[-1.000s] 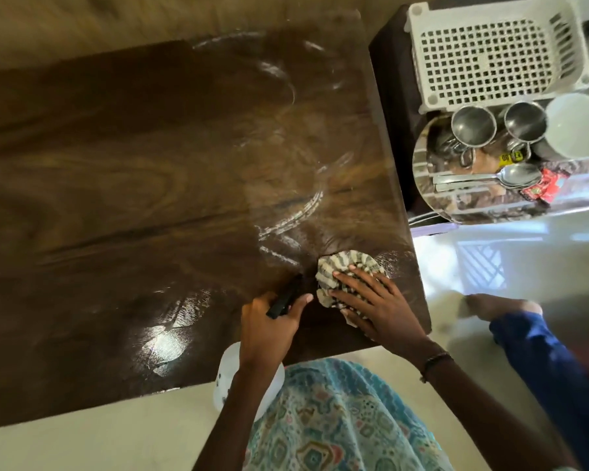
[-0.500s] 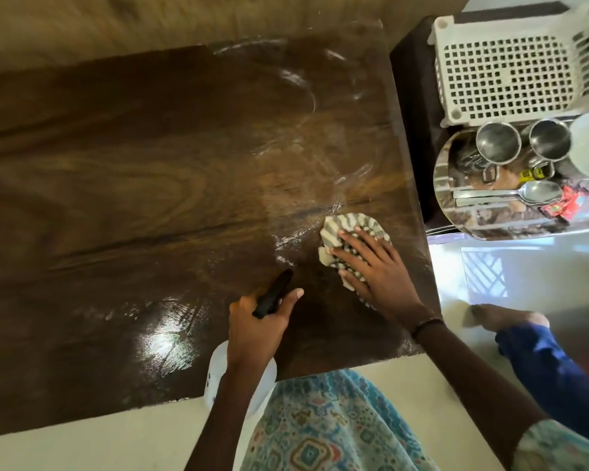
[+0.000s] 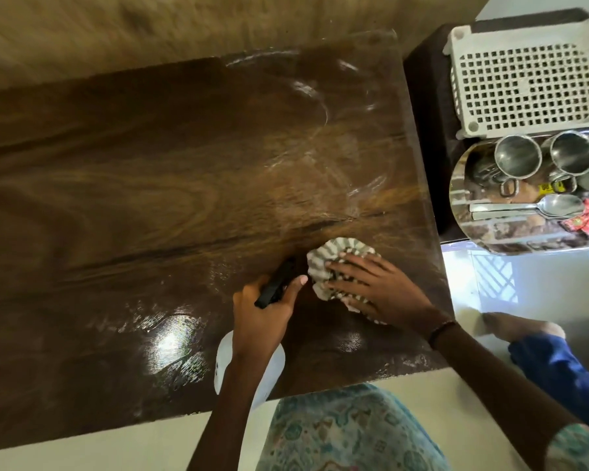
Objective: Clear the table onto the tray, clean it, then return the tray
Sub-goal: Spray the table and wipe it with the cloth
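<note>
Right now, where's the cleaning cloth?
In the head view the striped cloth lies on the wooden table near its right edge, pressed flat under the right hand, just right of the left hand that grips the spray bottle.

Crumpled striped cloth (image 3: pixel 334 263) on wet dark wooden table (image 3: pixel 150 205), steel tray (image 3: pixel 483 239) alongside, seemingly loaded

Your right hand (image 3: pixel 385 287) presses a striped grey-white cloth (image 3: pixel 334 263) on the wet dark wooden tabletop (image 3: pixel 150 205); your left hand (image 3: pixel 262 311) grips a white spray bottle (image 3: pixel 223 358).
</note>
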`<state>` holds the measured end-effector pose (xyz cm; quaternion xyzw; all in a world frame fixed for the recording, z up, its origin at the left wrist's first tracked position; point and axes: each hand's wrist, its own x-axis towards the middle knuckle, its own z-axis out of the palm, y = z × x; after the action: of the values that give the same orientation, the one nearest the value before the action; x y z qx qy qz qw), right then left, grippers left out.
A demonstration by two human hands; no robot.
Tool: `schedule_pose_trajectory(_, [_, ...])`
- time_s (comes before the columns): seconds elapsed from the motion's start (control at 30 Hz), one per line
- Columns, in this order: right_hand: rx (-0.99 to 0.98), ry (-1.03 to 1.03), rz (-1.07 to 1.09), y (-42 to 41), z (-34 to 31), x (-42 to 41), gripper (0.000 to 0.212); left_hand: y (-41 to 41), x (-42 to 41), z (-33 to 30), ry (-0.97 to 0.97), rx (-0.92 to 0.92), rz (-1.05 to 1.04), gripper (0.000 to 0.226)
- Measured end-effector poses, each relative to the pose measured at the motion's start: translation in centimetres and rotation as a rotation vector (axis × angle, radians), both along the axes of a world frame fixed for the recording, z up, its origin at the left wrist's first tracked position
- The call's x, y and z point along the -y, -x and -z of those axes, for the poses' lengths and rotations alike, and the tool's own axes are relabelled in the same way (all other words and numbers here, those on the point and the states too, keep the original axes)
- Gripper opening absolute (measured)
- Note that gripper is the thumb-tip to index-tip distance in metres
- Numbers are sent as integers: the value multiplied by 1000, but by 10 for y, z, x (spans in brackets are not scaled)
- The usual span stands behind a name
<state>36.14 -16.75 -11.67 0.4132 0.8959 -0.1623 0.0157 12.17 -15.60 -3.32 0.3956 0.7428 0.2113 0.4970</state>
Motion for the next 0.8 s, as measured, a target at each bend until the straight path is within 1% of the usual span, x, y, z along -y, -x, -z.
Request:
schedule_pose_trajectory(0.1, [12, 8, 179, 9, -5, -27, 42, -1, -4, 0, -32, 8, -20, 34])
schedule_pose_trajectory(0.17, [-17, 5, 279, 35, -7, -46, 41, -2, -5, 0, -40, -8, -16, 35])
schedule_pose_trajectory(0.2, [-36, 10, 297, 50, -8, -53, 41, -3, -5, 1, -36, -16, -17, 34])
schedule_pose_trajectory(0.27, [-79, 40, 233, 74, -6, -59, 45, -5, -7, 0, -33, -19, -8, 34])
schedule_pose_trajectory(0.37, [-107, 71, 68, 78, -2, -42, 50, -16, -6, -4, -101, -32, 115, 30])
schedule_pose_trajectory(0.47, [-83, -6, 15, 45, -6, -13, 40, -33, -6, -9, -113, -28, 210, 28])
schedule_pose_trajectory(0.57, [-80, -65, 78, 1, -9, 14, 33, -59, -7, -7, -92, -13, 320, 32])
schedule_pose_trajectory(0.67, [-83, -47, 197, -21, -12, 30, 34, -92, -6, -6, -94, -46, 401, 33])
schedule_pose_trajectory(0.8, [-10, 9, 150, -26, -11, 30, 40, -125, -6, -1, -53, -101, 386, 31])
